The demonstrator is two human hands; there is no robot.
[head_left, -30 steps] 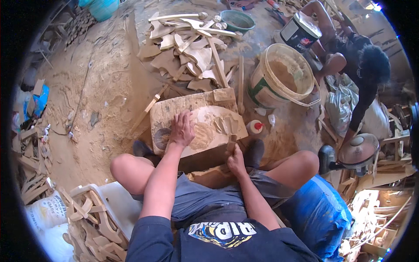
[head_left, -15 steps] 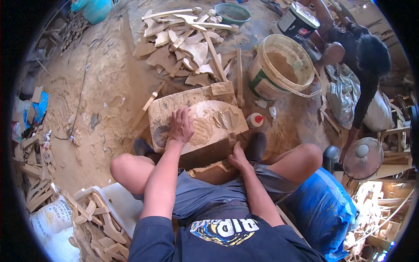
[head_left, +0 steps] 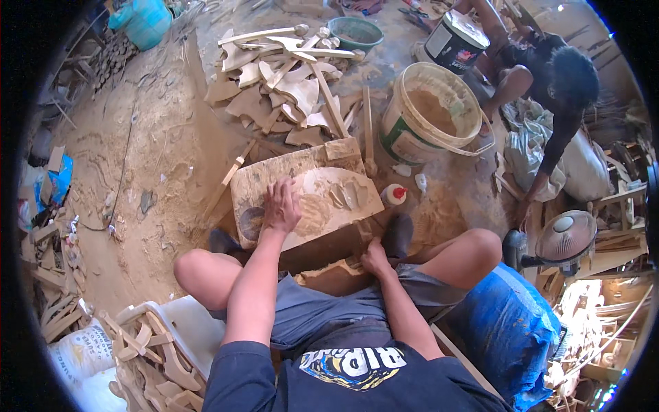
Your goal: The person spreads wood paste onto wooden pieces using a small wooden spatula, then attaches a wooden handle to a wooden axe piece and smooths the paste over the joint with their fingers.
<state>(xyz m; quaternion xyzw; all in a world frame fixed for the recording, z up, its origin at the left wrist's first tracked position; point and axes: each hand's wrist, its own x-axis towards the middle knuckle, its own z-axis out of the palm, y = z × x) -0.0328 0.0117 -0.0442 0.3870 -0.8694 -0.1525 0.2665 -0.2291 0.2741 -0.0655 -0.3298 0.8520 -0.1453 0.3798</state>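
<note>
Between my bent legs stands a worn wooden work block with a pale, dusty, curved-edged patch on top. On that patch lie several small thin curved wood pieces. My left hand rests on top of the block, fingers stretched forward and slightly apart. At the block's near right side, below its top edge, is my right hand. Its fingers are curled, and what they hold, if anything, I cannot make out. A white glue bottle with a red cap stands just beyond the block's right end.
Cut wood pieces lie heaped beyond the block. A dusty bucket stands far right, near a crouching co-worker reaching toward a fan. A white tub sits near left, a blue sack near right.
My right hand has moved down, away from the block's top right edge. My left hand stays on the block. The view has shifted slightly.
</note>
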